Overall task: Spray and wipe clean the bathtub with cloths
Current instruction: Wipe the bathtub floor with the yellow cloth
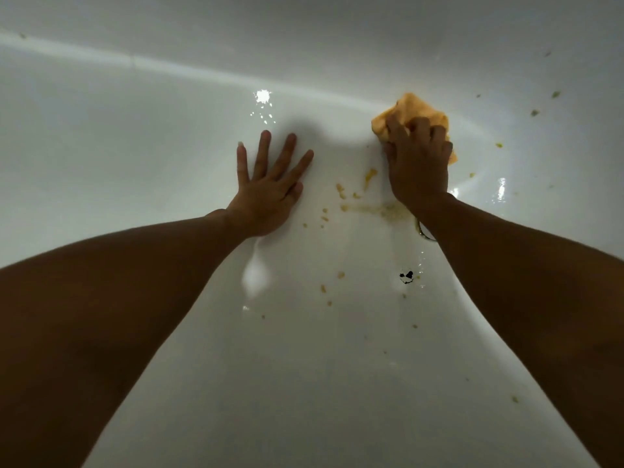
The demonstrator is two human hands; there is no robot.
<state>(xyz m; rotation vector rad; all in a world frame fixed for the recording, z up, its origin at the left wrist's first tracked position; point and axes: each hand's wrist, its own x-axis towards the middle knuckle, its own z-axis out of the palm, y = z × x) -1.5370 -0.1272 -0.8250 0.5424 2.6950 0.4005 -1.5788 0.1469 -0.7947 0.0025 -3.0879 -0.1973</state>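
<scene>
1. Your two forearms: they enter from the lower corners and reach forward over the white bathtub (pixel 304 383), whose wet floor fills the near view.

2. Black mark (pixel 407 276): a small dark blotch on the tub floor, just inside your right forearm. What it is cannot be told.

3. Yellow bits (pixel 323 288): scattered crumbs and spots on the floor between your arms, thickening farther out into a pale yellow smear (pixel 388 211) just below your right wrist.

4. Metal fitting (pixel 426 233): a curved shiny edge showing beside your right wrist, mostly hidden by the arm.

5. Left hand (pixel 266 194): laid palm down on the tub floor, fingers straight and spread, holding nothing.

6. Right hand (pixel 418 163): fingers curled over the orange cloth (pixel 412 111), gripping it and pressing it against the tub where the floor curves up into the far wall.

7. Orange cloth: bunched, sticking out beyond your fingertips and past the right side of your hand, well apart from your left hand.

8. Far wall: white, with a bright glint (pixel 263 96) above your left hand and greenish-yellow specks (pixel 535 113) dotted up the right side.
</scene>
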